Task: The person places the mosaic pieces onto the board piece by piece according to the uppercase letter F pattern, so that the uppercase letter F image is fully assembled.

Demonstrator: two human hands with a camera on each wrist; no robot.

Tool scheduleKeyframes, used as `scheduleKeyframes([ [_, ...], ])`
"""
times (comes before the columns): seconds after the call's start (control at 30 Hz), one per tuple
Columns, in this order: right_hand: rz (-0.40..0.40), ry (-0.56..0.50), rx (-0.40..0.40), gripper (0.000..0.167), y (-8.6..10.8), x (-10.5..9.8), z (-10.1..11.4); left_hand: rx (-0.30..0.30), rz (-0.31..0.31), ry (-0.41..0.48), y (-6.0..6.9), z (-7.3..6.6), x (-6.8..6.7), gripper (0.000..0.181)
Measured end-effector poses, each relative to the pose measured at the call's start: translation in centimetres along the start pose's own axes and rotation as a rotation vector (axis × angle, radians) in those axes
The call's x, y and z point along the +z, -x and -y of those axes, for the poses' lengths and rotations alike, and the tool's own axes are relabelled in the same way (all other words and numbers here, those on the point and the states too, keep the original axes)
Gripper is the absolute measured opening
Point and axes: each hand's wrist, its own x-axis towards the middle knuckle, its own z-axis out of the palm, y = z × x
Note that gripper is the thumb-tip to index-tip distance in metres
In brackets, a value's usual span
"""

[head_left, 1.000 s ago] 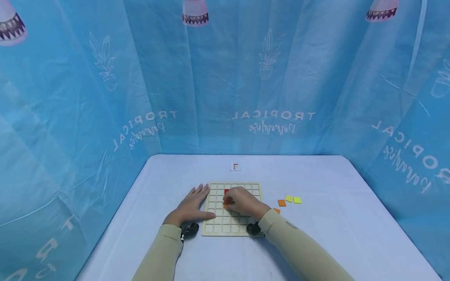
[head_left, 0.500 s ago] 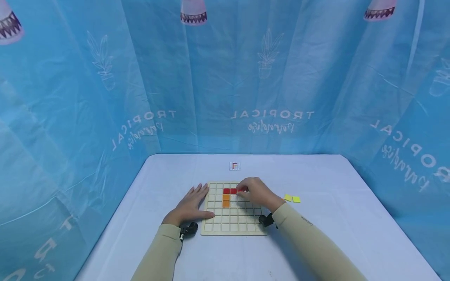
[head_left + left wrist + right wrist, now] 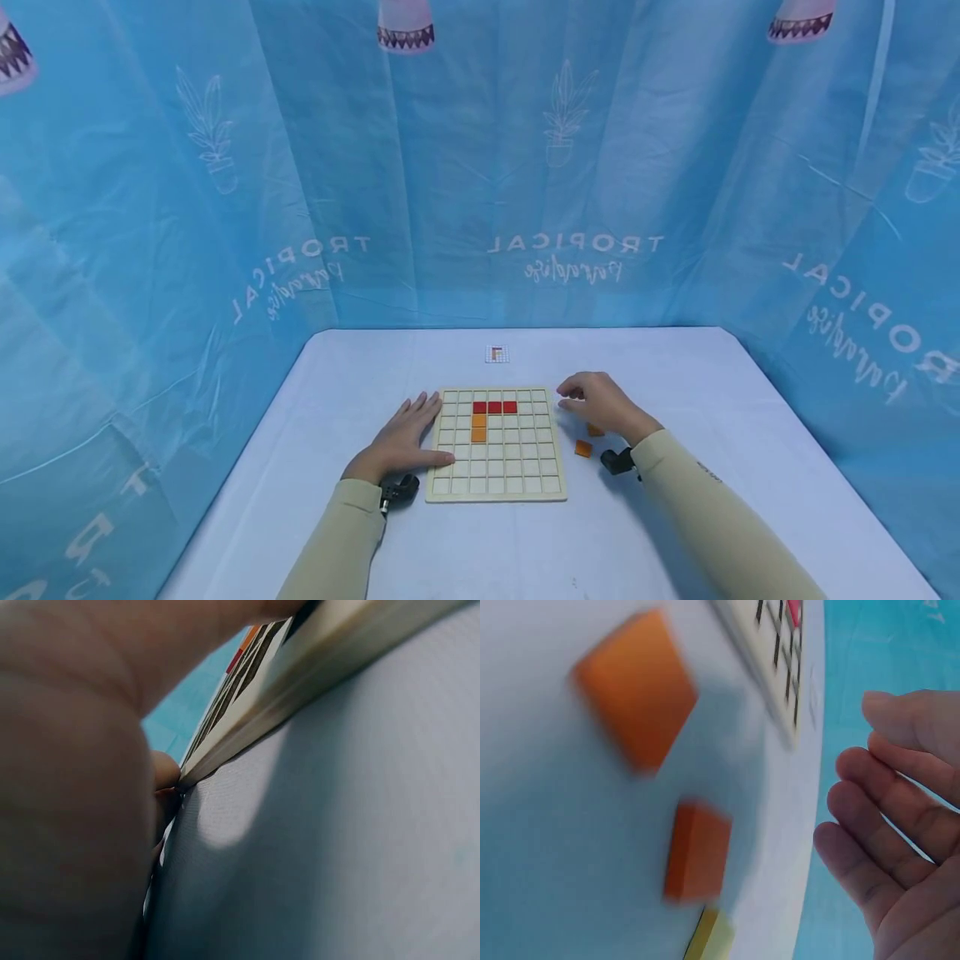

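A pale wooden grid board (image 3: 498, 487) lies on the table. Three red tiles (image 3: 494, 407) form a row in its upper part, and two orange tiles (image 3: 479, 434) run down below the leftmost red one. My left hand (image 3: 400, 440) rests at the board's left edge, fingers spread, the thumb over the rim. Off the board's right side my right hand (image 3: 606, 407) is raised, its fingers loosely bent and holding nothing. Beneath it lie a loose orange tile (image 3: 637, 694), a second orange tile (image 3: 697, 851) and a yellow tile (image 3: 712, 937).
A small card (image 3: 497, 354) with a printed coloured grid lies behind the board. Blue curtains (image 3: 480, 167) surround the white table (image 3: 480, 550) at the back and sides.
My right hand has moved from over the board to its right side. A third red tile now shows in the row where its fingers were. My left hand stays in place.
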Motion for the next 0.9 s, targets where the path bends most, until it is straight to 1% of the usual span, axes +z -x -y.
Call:
scheduleKeyframes([
  [0.17,0.069,0.003,0.072,0.029,1.0,-0.7,-1.7,0.015,-0.005,-0.002,-0.1,0.1,-0.1,0.124],
  [0.33,0.127,-0.018,0.104,0.035,2.3,-1.0,-3.0,0.019,-0.004,-0.006,0.0,0.2,0.1,0.124],
  [0.43,0.141,-0.032,0.09,0.038,3.0,-1.0,-3.7,0.014,-0.001,-0.002,0.0,0.1,0.1,0.124],
  [0.63,0.13,-0.051,0.051,0.037,3.7,-1.0,-5.1,0.013,-0.005,0.008,0.0,-0.1,0.1,0.123],
  [0.8,0.124,-0.097,0.025,0.035,3.9,-0.9,-5.8,0.0,-0.008,0.006,0.1,0.0,0.2,0.124],
  [0.9,0.114,-0.106,0.012,0.033,4.0,-0.8,-6.0,-0.005,-0.013,0.006,0.1,0.0,0.2,0.124],
])
